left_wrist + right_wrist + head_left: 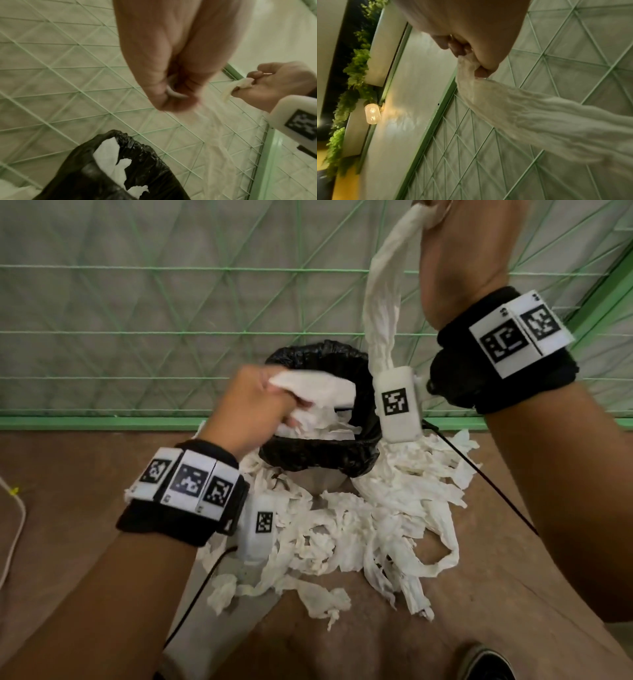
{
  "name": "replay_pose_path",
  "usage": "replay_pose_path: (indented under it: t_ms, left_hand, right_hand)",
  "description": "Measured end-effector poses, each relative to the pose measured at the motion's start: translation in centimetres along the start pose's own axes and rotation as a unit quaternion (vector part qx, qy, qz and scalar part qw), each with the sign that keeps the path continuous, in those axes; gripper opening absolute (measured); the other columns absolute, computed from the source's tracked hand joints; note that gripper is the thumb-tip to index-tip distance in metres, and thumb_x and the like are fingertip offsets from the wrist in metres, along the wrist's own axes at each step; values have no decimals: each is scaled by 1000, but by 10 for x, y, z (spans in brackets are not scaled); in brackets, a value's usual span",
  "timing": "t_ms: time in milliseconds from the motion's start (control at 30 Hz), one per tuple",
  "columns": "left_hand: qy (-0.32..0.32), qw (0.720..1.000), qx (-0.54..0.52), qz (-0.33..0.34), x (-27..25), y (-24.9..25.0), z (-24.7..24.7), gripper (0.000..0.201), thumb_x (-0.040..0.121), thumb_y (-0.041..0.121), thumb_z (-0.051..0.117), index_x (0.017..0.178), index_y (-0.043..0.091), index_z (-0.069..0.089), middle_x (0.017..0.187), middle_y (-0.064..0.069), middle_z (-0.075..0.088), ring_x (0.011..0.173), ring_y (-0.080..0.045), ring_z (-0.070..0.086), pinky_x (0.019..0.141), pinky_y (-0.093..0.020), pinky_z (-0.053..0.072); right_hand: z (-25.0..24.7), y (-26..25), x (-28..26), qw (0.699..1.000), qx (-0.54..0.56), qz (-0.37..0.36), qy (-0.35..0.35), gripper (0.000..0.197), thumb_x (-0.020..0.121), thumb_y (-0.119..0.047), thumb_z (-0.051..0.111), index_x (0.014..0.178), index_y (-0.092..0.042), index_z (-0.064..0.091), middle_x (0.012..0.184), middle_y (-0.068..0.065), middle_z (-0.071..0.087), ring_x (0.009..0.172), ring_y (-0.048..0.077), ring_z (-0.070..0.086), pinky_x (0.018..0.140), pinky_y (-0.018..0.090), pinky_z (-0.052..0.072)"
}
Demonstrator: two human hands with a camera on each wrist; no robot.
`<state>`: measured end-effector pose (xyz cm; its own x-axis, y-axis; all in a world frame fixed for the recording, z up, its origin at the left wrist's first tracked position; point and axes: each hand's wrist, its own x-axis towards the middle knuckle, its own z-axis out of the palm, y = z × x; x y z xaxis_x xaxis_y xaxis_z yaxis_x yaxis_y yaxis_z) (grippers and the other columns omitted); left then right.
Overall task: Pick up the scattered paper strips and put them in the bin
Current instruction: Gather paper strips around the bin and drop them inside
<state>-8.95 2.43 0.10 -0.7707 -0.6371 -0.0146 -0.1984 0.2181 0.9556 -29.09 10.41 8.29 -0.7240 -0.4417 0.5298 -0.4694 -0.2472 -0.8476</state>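
Observation:
A bin (342, 460) lined with a black bag stands on the floor against the wall, with white paper inside it. My left hand (253, 405) grips a bunch of white paper strips (318, 395) over the bin's mouth. My right hand (469, 244) is raised high at the top right and pinches one long white strip (383, 313) that hangs down toward the floor. In the right wrist view the long strip (539, 115) trails from my curled fingers (481, 70). A heap of loose strips (370, 525) lies on the floor in front of the bin.
A green wire lattice panel (171, 302) with a green base rail (102, 424) stands right behind the bin. A thin black cable (493, 487) runs across the floor on the right. A shoe (486, 662) shows at the bottom edge, and a pale cord (17, 515) lies at the far left.

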Motion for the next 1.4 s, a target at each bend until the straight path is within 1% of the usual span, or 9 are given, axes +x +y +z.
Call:
replay_pose_path:
  t_ms: [200,367,467,567,733,833,1067,1267,1400]
  left_hand:
    - [100,991,84,28,36,11,-2,13,74,14,46,66,22,40,73,3,42,69,-16,42,63,-31,32]
    - [105,950,286,62,48,-18,17,30,101,30,31,89,9,49,100,-14,47,100,-32,47,85,-40,36]
    - [64,937,341,36,55,-45,28,18,96,15,45,109,8,56,119,-14,44,98,-33,53,82,-36,40]
    - [-9,918,394,38,55,-61,33,49,93,24,54,140,15,42,142,-9,41,128,-30,43,104,-43,39]
    - [152,911,352,150,38,-67,33,35,92,35,48,124,21,49,127,-1,49,118,-22,42,96,-41,34]
    - [246,920,253,170,8,-87,39,12,93,24,44,89,14,49,85,-2,49,79,-19,45,70,-33,40]
    - [48,942,320,94,-62,-176,69,18,89,36,40,73,28,38,62,9,49,52,-13,48,48,-26,37]
    - [-201,887,415,25,-49,-219,114,51,91,27,43,140,34,33,150,5,29,129,-21,42,93,-38,48]
    - [-310,866,391,-5,-41,-226,148,80,91,11,47,144,54,6,160,9,-16,148,-23,-6,110,-49,34]
  right_hand:
    - [15,2,-13,995,97,8,6,20,84,-13,36,65,-18,31,64,-5,29,60,11,27,63,30,26]
    - [9,59,-41,891,-190,223,-347,21,86,-28,46,87,-15,63,96,2,62,88,15,55,84,28,40]
    - [-15,89,-42,916,-205,261,-227,35,83,-21,50,116,-17,62,121,2,60,112,17,53,94,30,40]
    - [-56,128,-41,925,-282,253,-22,11,74,-17,52,70,-18,61,82,7,67,86,28,62,81,43,51]
    - [-92,170,-93,688,-486,385,-376,6,86,-5,55,86,-8,60,71,6,58,65,23,58,53,21,44]
    - [-91,186,-139,660,-429,460,-412,37,88,-16,63,123,-9,54,77,3,58,60,17,58,53,25,46]
    - [-79,222,-199,660,-515,312,-449,34,89,-27,59,119,-12,57,126,17,58,112,34,57,91,38,48]
    - [-82,201,-159,633,-497,336,-489,32,92,-24,53,108,1,65,115,15,62,105,32,59,87,36,49]
    - [-91,181,-125,754,-328,436,-366,18,89,-21,53,85,-4,57,88,13,58,83,31,61,65,41,54]
